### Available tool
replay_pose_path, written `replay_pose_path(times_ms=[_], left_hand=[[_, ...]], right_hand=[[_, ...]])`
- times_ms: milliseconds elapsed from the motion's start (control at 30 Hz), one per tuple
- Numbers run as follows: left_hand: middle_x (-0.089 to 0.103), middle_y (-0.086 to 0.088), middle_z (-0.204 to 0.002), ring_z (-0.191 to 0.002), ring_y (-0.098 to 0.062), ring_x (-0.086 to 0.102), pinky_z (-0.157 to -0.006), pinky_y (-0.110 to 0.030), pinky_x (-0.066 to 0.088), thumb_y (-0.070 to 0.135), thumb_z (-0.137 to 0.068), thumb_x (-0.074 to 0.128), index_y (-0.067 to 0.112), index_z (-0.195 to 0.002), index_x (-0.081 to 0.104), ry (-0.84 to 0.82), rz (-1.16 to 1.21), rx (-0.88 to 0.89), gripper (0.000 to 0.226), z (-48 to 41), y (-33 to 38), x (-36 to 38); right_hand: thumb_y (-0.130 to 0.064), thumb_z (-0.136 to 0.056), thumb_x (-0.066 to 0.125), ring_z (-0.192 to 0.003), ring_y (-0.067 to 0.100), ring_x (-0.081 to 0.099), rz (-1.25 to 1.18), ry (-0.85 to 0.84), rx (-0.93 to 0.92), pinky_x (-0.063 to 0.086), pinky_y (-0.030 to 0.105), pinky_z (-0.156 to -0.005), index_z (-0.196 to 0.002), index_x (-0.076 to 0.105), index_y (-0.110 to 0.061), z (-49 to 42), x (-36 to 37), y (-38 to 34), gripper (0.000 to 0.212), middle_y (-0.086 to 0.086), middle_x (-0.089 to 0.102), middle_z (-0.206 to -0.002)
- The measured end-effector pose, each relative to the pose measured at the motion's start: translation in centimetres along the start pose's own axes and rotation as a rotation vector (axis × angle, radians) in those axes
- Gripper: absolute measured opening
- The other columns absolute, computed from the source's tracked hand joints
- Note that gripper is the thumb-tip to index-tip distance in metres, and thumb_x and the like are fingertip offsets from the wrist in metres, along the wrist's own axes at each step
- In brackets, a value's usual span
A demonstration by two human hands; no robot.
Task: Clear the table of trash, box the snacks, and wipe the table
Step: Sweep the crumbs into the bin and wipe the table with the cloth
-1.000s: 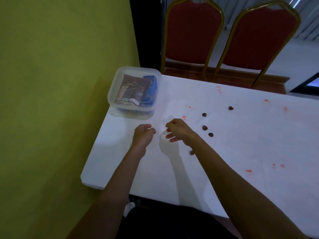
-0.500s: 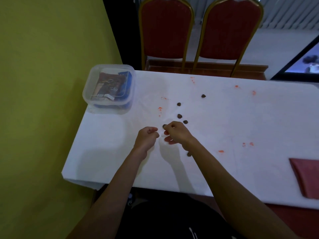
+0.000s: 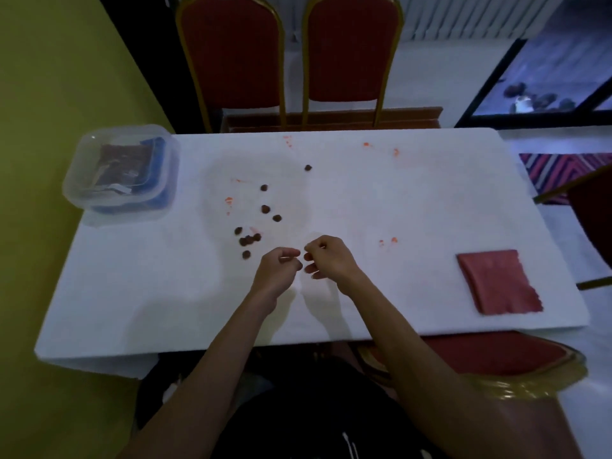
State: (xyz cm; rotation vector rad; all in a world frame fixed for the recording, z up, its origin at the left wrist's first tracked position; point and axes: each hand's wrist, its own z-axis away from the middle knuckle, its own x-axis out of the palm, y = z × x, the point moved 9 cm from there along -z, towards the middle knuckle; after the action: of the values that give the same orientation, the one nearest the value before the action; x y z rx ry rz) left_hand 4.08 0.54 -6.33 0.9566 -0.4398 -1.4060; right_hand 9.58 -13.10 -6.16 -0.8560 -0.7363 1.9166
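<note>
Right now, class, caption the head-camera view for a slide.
Left hand and right hand nearly touch above a table strewn with brown crumbs, between a snack container and a red cloth.

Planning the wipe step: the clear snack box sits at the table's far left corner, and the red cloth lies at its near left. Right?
Not quite: the head view shows the red cloth at the table's near right. The clear snack box is at the far left corner, as said.

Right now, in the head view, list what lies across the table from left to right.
In order: clear plastic container → left hand → right hand → red cloth. The scattered dark bits overlap the hands sideways, so they are left out.
</note>
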Motion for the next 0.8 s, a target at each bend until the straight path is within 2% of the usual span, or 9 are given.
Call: replay_pose_path(times_ms=[200, 333, 433, 500, 567, 600, 667, 733, 800], left_hand=[[0.068, 0.010, -0.108, -0.104, -0.009, 0.061, -0.087, -0.025, 0.048, 0.007, -0.091, 0.053, 0.024, -0.110, 0.069, 0.012, -0.024, 0.177, 0.029, 2.2, 2.4, 8.4], [0.068, 0.012, -0.111, -0.111, -0.006, 0.059, -0.092, -0.016, 0.042, 0.000, -0.090, 0.051, 0.020, -0.109, 0.071, 0.025, -0.143, 0.307, 0.034, 3.8, 2.4, 13.5], [0.068, 0.007, -0.118, -0.116, -0.007, 0.057, -0.088, 0.001, 0.032, -0.003, -0.089, 0.050, 0.018, -0.108, 0.072, -0.014, -0.290, 0.386, 0.036, 4.6, 1.3, 16.4], [0.068, 0.003, -0.121, -0.122, -0.010, 0.056, -0.094, -0.001, 0.031, -0.007, -0.084, 0.047, 0.018, -0.101, 0.072, -0.058, -0.369, 0.442, 0.039, 4.8, 0.1, 17.8], [0.065, -0.001, -0.127, -0.131, -0.016, 0.050, -0.109, -0.015, 0.030, -0.006, -0.079, 0.044, 0.018, -0.099, 0.072, -0.098, -0.432, 0.503, 0.043, 4.8, -1.4, 18.6], [0.063, -0.003, -0.131, -0.136, -0.017, 0.046, -0.113, -0.019, 0.027, -0.005, -0.078, 0.042, 0.019, -0.103, 0.072, -0.105, -0.470, 0.522, 0.045, 4.7, -2.2, 18.7], [0.055, -0.005, -0.143, -0.144, -0.018, 0.036, -0.117, -0.021, 0.022, -0.003, -0.083, 0.043, 0.017, -0.118, 0.069, -0.096, -0.545, 0.522, 0.048, 4.4, -3.6, 18.4], [0.045, -0.007, -0.152, -0.148, -0.018, 0.029, -0.120, -0.024, 0.018, -0.002, -0.088, 0.043, 0.013, -0.133, 0.061, -0.102, -0.625, 0.545, 0.051, 4.4, -4.5, 18.2], [0.038, -0.008, -0.157, -0.150, -0.019, 0.023, -0.122, -0.028, 0.016, 0.000, -0.092, 0.043, 0.010, -0.142, 0.052, -0.126, -0.698, 0.592, 0.052, 4.6, -5.0, 18.4]], right_hand=[[-0.034, -0.098, 0.053, -0.077, 0.019, 0.074, 0.059, 0.088, -0.003, 0.062, 0.037, -0.074, -0.101, 0.064, -0.012, 2.2, -8.4, 3.7, 0.025, 0.004, 0.072, -0.095], [-0.035, -0.098, 0.052, -0.080, 0.020, 0.073, 0.147, 0.177, 0.028, 0.059, 0.033, -0.068, -0.102, 0.064, -0.012, 2.6, -14.8, 6.6, 0.026, 0.004, 0.070, -0.095], [-0.032, -0.100, 0.051, -0.080, 0.021, 0.068, 0.228, 0.246, 0.089, 0.058, 0.037, -0.068, -0.097, 0.061, -0.007, 2.3, -20.6, 9.0, 0.027, 0.004, 0.065, -0.088], [-0.023, -0.099, 0.051, -0.082, 0.027, 0.063, 0.360, 0.291, 0.119, 0.054, 0.039, -0.071, -0.089, 0.058, -0.007, 2.2, -24.7, 10.6, 0.020, 0.005, 0.059, -0.080], [-0.013, -0.097, 0.050, -0.099, 0.036, 0.064, 0.515, 0.326, 0.145, 0.045, 0.035, -0.077, -0.083, 0.059, -0.012, 1.8, -28.1, 11.9, 0.016, 0.013, 0.063, -0.091], [-0.012, -0.097, 0.051, -0.109, 0.038, 0.062, 0.571, 0.337, 0.184, 0.043, 0.034, -0.081, -0.088, 0.063, -0.010, 1.9, -29.3, 12.6, 0.015, 0.019, 0.066, -0.105], [-0.020, -0.098, 0.054, -0.120, 0.039, 0.057, 0.632, 0.393, 0.247, 0.045, 0.039, -0.094, -0.118, 0.063, -0.001, 1.7, -31.4, 14.1, 0.029, 0.024, 0.060, -0.129], [-0.025, -0.096, 0.059, -0.131, 0.043, 0.046, 0.632, 0.426, 0.323, 0.042, 0.048, -0.106, -0.142, 0.044, 0.001, 1.4, -32.4, 15.7, 0.055, 0.029, 0.046, -0.143], [-0.021, -0.091, 0.060, -0.141, 0.051, 0.026, 0.629, 0.403, 0.434, 0.031, 0.060, -0.113, -0.152, 0.021, -0.005, 1.2, -32.3, 17.6, 0.075, 0.035, 0.025, -0.153]])
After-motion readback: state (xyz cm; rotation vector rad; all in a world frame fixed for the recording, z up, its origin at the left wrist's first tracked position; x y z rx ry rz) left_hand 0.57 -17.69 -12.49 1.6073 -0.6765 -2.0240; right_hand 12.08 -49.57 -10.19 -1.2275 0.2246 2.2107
